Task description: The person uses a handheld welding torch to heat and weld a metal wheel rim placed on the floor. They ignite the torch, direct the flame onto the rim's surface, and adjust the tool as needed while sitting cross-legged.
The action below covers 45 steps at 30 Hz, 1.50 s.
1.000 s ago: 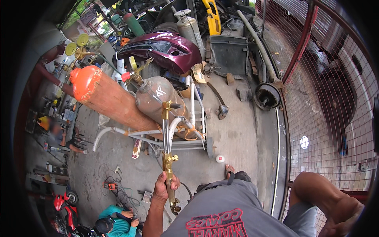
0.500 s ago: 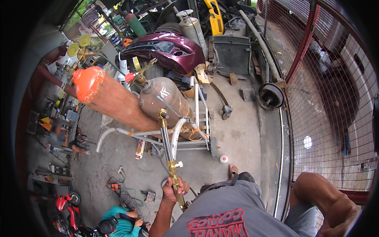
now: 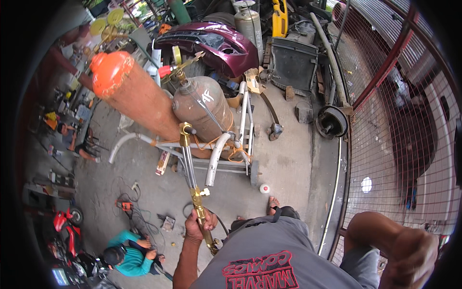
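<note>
My left hand (image 3: 201, 225) is wrapped round the handle of a brass cutting torch (image 3: 196, 197). The torch slants upward, and its angled head overlaps the cart in the view. My right hand (image 3: 414, 255) is raised at the lower right rim with curled fingers; anything inside them is hidden. Beyond the torch, a tall orange-topped gas cylinder (image 3: 139, 91) and a shorter brown cylinder (image 3: 202, 103) lean on a white tube-framed cart (image 3: 219, 156). A brass regulator (image 3: 180, 72) with a red part sits on the shorter cylinder.
A person in a teal top (image 3: 132, 257) sits at lower left near tangled cables (image 3: 142, 212) and a red motorcycle (image 3: 67, 233). A maroon car bumper (image 3: 211, 45) lies behind the cylinders. Wire mesh fencing (image 3: 380, 144) runs along the right. A small white bottle (image 3: 264, 188) stands by my foot.
The view has shifted, and the torch now appears farther left against the cart. My left hand keeps its grip. The raised right hand shows more fully, with its fingers curled.
</note>
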Tool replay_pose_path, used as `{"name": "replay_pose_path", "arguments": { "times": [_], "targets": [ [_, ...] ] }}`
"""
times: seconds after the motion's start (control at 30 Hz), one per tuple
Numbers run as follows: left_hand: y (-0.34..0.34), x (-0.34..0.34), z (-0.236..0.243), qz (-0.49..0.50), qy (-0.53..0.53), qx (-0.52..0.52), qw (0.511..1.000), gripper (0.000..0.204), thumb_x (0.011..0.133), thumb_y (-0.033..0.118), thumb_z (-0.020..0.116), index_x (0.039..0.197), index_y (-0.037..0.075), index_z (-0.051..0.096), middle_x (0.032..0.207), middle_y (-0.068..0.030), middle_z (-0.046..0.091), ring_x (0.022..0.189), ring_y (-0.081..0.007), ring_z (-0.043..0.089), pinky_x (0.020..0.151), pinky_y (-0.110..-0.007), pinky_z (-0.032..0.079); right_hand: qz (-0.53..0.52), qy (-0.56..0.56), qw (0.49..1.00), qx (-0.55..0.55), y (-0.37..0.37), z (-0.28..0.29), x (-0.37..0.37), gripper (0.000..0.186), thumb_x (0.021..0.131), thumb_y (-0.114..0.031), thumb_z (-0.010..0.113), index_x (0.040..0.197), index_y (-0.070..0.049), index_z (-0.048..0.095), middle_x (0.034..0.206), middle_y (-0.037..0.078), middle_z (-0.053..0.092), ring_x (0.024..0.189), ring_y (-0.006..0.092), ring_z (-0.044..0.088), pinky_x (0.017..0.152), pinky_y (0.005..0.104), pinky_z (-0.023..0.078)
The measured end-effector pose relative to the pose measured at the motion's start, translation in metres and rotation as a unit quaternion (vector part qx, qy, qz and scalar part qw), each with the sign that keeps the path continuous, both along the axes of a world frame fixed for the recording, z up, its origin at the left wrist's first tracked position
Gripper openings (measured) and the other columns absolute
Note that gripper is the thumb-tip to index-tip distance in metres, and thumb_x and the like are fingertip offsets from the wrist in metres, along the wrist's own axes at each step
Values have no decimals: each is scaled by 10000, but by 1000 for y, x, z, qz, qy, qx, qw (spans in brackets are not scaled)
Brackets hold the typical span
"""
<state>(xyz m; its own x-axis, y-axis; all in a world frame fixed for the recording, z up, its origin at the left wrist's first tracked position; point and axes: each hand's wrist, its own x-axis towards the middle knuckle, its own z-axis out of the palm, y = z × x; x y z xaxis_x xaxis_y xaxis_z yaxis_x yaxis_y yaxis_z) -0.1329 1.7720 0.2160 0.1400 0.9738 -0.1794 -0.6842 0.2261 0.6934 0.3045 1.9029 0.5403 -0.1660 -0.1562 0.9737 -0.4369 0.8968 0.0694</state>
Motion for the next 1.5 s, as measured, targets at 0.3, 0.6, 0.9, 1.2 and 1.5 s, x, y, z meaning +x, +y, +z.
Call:
{"name": "replay_pose_path", "arguments": {
  "times": [0.3,0.6,0.9,1.2,1.5],
  "targets": [
    [-41,-45,40,321,119,118,932,595,1033,585,531,907,13,638,564,-53,520,558,-187,472,569,-336,384,198,-585,726,-302,17,-157,-219,501,944,-412,748,1111,39,610,948,200,673,888,430,672,768,539,514],
    [-80,-1,-25,651,-28,37,758,571,1032,590,557,1122,34,653,960,-80,675,869,-202,628,803,-357,534,198,-692,642,-264,-67,-296,-370,617,952,-379,749,1263,41,422,995,326,678,961,505,689,815,521,532],
    [-180,104,-232,554,-44,-288,780,711,947,624,675,1292,3,690,1000,-28,670,822,-145,597,732,-295,474,104,-814,482,-306,-141,-511,-330,430,1002,-332,691,1145,33,514,907,233,696,850,371,706,783,439,527],
    [-298,281,-378,249,276,-577,727,643,885,479,780,1253,-39,682,1052,-202,712,1078,-363,681,977,-437,516,-62,-881,400,-244,-139,-728,-293,495,976,-431,687,1172,9,570,983,245,712,948,412,711,807,496,534],
    [-297,346,-411,207,509,-549,630,417,844,313,774,1116,13,672,1060,-191,671,974,-395,652,826,-523,542,-94,-890,286,-343,-135,-896,-221,449,978,-433,688,1100,-11,596,813,145,675,716,272,672,657,441,535]
  ]
}}
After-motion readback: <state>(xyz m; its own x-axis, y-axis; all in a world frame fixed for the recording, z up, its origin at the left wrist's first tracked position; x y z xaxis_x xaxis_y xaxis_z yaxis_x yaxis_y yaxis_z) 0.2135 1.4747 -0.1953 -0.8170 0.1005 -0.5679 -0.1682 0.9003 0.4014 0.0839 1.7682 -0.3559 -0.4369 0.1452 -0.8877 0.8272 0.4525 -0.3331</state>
